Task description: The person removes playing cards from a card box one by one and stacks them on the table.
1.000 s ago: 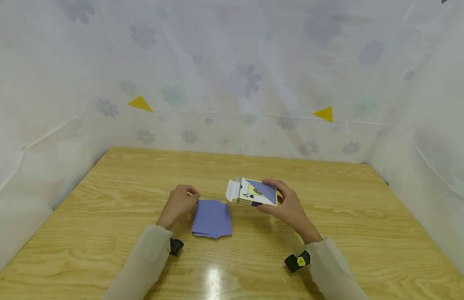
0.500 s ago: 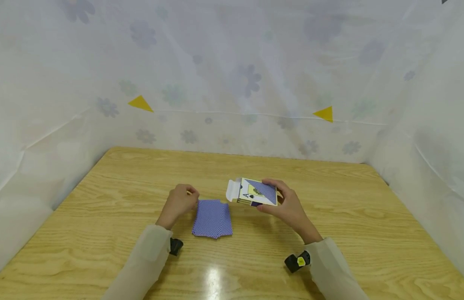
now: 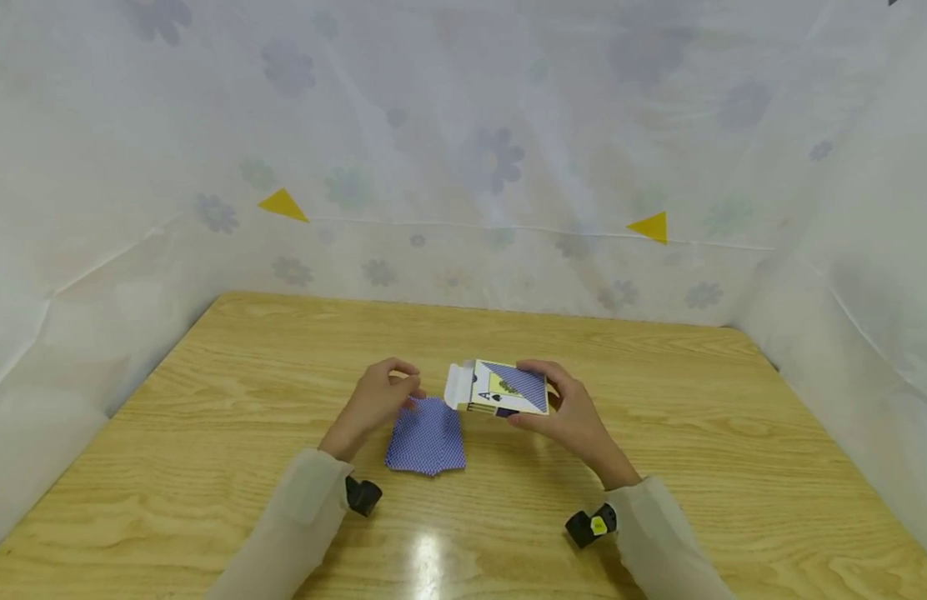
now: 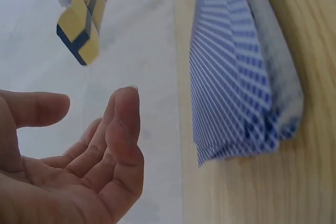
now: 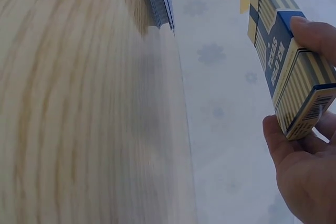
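Note:
My right hand (image 3: 568,410) grips a playing card box (image 3: 512,387) above the table, thumb on one narrow side and fingers on the other. The box has an ace of spades design, and its white flap (image 3: 457,386) stands open toward the left. "Texas Hold'em" is printed on the side of the box (image 5: 281,51) in the right wrist view. A stack of blue-checked playing cards (image 3: 426,437) lies face down on the table, slightly spread. Above its far left corner hovers my left hand (image 3: 377,398); in the left wrist view its fingers (image 4: 123,145) are loosely bent, holding nothing.
The wooden table (image 3: 658,400) extends on all sides of the cards. White floral sheeting (image 3: 463,150) hangs behind the table and along both sides, with two yellow triangles (image 3: 283,205) on the back sheet. A black wrist camera (image 3: 363,497) sits on each wrist.
My left hand has moved right, over the card stack, and its fingers have loosened. The spread cards look a little more even. The box in my right hand has shifted slightly left.

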{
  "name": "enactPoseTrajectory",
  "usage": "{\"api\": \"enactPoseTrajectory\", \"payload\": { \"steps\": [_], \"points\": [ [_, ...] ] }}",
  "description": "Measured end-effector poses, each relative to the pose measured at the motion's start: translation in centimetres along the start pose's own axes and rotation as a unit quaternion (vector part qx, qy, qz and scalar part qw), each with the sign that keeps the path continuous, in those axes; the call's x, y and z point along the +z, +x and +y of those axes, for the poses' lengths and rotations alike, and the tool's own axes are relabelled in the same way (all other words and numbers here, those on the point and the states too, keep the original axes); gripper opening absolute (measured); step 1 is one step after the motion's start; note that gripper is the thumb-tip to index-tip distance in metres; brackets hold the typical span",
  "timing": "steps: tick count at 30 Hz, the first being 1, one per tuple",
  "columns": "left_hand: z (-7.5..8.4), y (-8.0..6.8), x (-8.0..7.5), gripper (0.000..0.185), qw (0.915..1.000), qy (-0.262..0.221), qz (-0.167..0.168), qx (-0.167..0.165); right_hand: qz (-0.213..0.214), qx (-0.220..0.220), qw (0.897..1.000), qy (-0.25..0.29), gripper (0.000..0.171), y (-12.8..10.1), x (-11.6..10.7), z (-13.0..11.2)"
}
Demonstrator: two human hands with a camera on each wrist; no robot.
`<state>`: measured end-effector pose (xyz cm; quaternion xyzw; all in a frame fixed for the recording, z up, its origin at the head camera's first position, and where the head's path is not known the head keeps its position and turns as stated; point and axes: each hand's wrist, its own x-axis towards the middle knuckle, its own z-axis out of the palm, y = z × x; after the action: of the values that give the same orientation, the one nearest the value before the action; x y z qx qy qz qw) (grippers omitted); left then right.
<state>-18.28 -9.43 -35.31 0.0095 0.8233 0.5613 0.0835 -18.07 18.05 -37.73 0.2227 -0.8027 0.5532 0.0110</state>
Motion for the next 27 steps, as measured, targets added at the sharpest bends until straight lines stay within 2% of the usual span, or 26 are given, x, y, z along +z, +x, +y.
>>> {"api": "enactPoseTrajectory", "payload": {
  "steps": [5, 8, 13, 18, 20, 27],
  "points": [
    [0.6, -0.4, 0.8, 0.034, 0.9986, -0.039, -0.032, 0.02, -0.011, -0.005, 1.0, 0.014, 0.067, 0.0, 0.4, -0.2],
    [0.7, -0.6, 1.5, 0.034, 0.9975, -0.046, -0.044, 0.03, -0.016, -0.008, 1.0, 0.019, 0.067, -0.1, 0.8, -0.3],
    [0.4, -0.4, 2.7, 0.038, 0.9952, -0.065, -0.073, 0.01, -0.033, -0.017, 0.999, 0.024, 0.068, -0.2, 1.4, -0.5],
    [0.1, -0.5, 3.2, 0.042, 0.9894, -0.098, -0.106, 0.011, -0.042, -0.031, 0.998, 0.027, 0.068, -0.2, 1.8, -0.7],
    [0.1, -0.5, 3.3, 0.042, 0.9888, -0.104, -0.107, 0.009, -0.044, -0.037, 0.998, 0.024, 0.067, -0.2, 1.9, -0.7],
    [0.3, -0.5, 2.8, 0.043, 0.9929, -0.094, -0.073, -0.011, -0.03, -0.027, 0.999, 0.01, 0.068, -0.3, 1.5, -0.5]
  ]
}}
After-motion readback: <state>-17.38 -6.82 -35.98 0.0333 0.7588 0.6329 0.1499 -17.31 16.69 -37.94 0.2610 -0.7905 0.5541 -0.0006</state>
